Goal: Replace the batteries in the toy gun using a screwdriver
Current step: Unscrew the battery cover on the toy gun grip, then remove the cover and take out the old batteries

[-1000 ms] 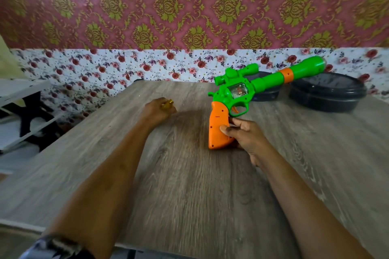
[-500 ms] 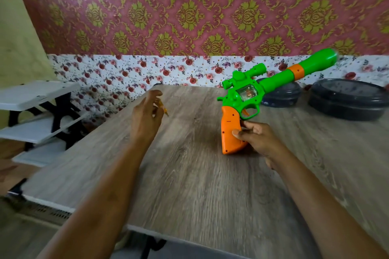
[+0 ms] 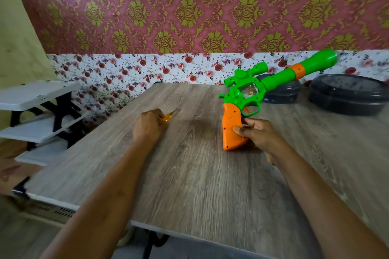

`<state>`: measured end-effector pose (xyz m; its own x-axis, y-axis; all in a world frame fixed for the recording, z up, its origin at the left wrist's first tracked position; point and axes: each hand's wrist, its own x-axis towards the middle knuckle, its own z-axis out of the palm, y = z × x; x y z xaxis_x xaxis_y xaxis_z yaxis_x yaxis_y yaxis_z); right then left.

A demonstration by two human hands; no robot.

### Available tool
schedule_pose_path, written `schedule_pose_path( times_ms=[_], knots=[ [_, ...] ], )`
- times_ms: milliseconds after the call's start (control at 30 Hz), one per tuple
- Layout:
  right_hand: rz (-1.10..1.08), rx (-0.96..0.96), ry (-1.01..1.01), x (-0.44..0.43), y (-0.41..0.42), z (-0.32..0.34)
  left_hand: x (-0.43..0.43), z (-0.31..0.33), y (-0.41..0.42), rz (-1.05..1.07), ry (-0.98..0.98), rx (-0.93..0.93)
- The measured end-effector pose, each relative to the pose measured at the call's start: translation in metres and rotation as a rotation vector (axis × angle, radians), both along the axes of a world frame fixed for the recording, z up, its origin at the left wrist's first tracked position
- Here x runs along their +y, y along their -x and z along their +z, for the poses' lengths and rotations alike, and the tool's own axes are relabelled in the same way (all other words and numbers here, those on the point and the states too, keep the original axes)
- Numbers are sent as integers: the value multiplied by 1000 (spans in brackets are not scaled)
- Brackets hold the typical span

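A green toy gun (image 3: 250,92) with an orange grip stands on its grip end on the wooden table (image 3: 200,174), its barrel pointing up and to the right. My right hand (image 3: 256,134) holds the orange grip from the right side, thumb on its face. Left of the gun, my left hand (image 3: 148,126) grips a small screwdriver (image 3: 167,116) with a yellow handle; its thin tip points right, toward the gun. The handle is mostly hidden in my fist.
Two dark round lidded containers (image 3: 347,94) (image 3: 282,90) sit at the back right of the table, behind the gun's barrel. A white shelf rack (image 3: 40,115) stands left of the table. The table's near edge runs diagonally at the lower left.
My left hand rose from the table with the screwdriver and has come back down, closed round the handle. The view swung to the left. The gun stays upright in my right hand.
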<state>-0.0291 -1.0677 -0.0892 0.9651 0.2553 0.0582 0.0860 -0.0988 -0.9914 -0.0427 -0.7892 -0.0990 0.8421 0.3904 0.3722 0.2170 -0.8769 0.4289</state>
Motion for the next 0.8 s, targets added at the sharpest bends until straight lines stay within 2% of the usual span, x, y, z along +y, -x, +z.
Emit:
schedule_pose_path(
  times_ms=[100, 200, 300, 367, 467, 600, 800],
  knots=[
    [3, -21, 1, 2, 3, 3, -6, 7, 4, 25, 21, -79],
    [1, -53, -8, 4, 6, 7, -26, 21, 5, -156, 238, -111],
    [-12, -71, -9, 5, 5, 8, -64, 39, 15, -475, 715, 118],
    [-12, -78, 1, 4, 5, 9, -85, 45, 17, -599, 884, 271],
    [-11, -95, 5, 0, 4, 9, -108, 41, 14, -715, 912, 332],
    [-11, -95, -6, -4, 0, 5, -122, 21, 6, -741, 959, 177],
    [59, -26, -51, -6, -2, 2, -117, 13, 4, -768, 916, 103]
  ],
)
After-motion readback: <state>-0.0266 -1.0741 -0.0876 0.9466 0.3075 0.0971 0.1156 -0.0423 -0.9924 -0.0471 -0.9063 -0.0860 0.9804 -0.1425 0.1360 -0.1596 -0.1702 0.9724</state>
